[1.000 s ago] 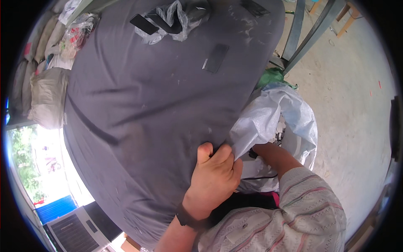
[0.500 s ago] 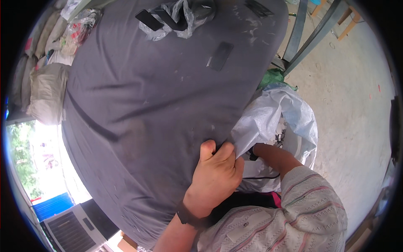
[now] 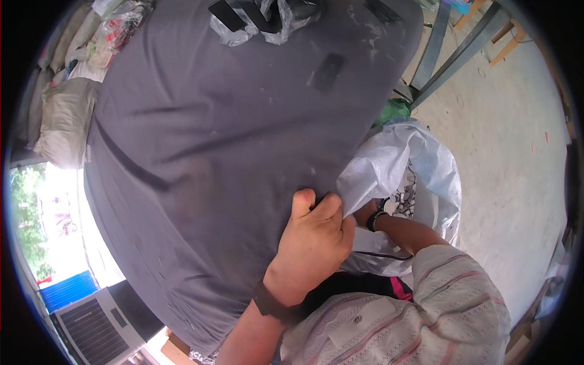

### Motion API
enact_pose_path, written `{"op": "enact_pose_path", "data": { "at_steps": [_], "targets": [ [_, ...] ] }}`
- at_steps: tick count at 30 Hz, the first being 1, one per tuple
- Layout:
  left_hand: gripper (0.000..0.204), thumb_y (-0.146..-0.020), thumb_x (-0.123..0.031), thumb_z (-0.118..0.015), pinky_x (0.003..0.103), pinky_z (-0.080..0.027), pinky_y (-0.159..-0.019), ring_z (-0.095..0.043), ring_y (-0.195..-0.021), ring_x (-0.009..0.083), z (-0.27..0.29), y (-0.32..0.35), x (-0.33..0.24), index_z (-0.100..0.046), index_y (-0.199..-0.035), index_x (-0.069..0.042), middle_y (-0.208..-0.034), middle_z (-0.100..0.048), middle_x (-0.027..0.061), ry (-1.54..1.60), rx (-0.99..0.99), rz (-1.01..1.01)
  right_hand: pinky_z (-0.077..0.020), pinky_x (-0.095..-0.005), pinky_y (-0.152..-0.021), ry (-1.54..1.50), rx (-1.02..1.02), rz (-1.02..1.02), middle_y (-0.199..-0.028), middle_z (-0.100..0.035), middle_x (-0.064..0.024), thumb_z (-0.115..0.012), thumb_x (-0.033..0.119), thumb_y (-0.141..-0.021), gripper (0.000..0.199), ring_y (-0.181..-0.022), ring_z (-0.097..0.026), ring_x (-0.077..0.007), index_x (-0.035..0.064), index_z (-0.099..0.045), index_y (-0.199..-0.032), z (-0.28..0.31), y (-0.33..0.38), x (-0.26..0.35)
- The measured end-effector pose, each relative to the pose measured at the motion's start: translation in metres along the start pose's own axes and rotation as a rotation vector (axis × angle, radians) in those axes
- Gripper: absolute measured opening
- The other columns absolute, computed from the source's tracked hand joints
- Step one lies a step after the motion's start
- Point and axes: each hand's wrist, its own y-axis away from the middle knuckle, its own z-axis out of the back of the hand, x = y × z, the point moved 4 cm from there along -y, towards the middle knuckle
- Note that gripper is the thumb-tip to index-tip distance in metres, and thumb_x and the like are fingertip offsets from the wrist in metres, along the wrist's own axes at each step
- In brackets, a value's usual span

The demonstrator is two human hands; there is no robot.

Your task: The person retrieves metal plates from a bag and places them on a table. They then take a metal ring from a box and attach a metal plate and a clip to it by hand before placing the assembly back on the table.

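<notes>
Bag [image 3: 123, 25] of red-marked plastic lies apart; left hand [image 3: 313, 243] grips white sack [image 3: 378, 167].

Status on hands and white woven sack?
Left hand curled at rim of white woven sack, grip unclear. Right hand inside open mouth, partly hidden. Left hand and sack block view.

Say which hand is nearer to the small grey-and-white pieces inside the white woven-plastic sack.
Right. The right hand, partly hidden, is down inside the sack beside the pieces; the left hand is at the sack's left edge, farther off.
</notes>
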Motion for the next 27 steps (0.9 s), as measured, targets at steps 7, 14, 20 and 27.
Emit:
{"op": "enact_pose_path", "data": {
  "at_steps": [7, 14, 20, 27],
  "targets": [
    [0.012, -0.06, -0.01, -0.063, 0.039, -0.035, -0.075, -0.048, -0.073, 0.0183, -0.004, 0.0, -0.001, -0.051, -0.061, -0.009, -0.06, -0.041, 0.0005, -0.022, 0.002, -0.014, -0.042, -0.058, -0.071, 0.229, 0.193, -0.17, -0.106, -0.065, -0.0098, -0.06, 0.024, -0.079, 0.03, -0.106, -0.057, -0.031, 0.0123, -0.066, -0.106, 0.038, 0.025, 0.009],
    [0.011, -0.06, -0.01, -0.062, 0.039, -0.035, -0.074, -0.047, -0.074, 0.0181, -0.005, 0.0, 0.001, -0.051, -0.06, -0.009, -0.06, -0.041, 0.0005, 0.006, -0.007, -0.027, -0.0509, -0.0483, -0.067, 0.072, 0.002, 0.008, -0.095, -0.07, -0.012, -0.057, 0.022, -0.082, 0.024, -0.087, -0.068, -0.0297, 0.0093, -0.069, -0.099, -0.046, 0.009, -0.035],
    [0.011, -0.06, -0.01, -0.062, 0.038, -0.034, -0.074, -0.047, -0.073, 0.0178, -0.003, 0.001, 0.0, -0.05, -0.06, -0.009, -0.06, -0.041, 0.0005, -0.001, 0.001, -0.011, -0.0545, -0.0413, -0.074, 0.102, 0.185, 0.007, -0.094, -0.07, -0.0137, -0.06, 0.019, -0.081, 0.02, -0.09, -0.069, -0.0287, 0.0082, -0.071, -0.093, -0.034, 0.008, -0.03],
    [0.012, -0.06, -0.008, -0.061, 0.037, -0.034, -0.072, -0.047, -0.071, 0.0178, -0.001, -0.002, 0.001, -0.05, -0.06, -0.009, -0.059, -0.04, 0.0005, 0.018, -0.061, -0.011, -0.0548, -0.0404, -0.077, 0.11, 0.253, -0.03, -0.094, -0.07, -0.0138, -0.07, 0.016, -0.073, 0.022, -0.092, -0.068, -0.0288, 0.007, -0.072, -0.093, 0.008, 0.012, -0.021]
  ]
}}
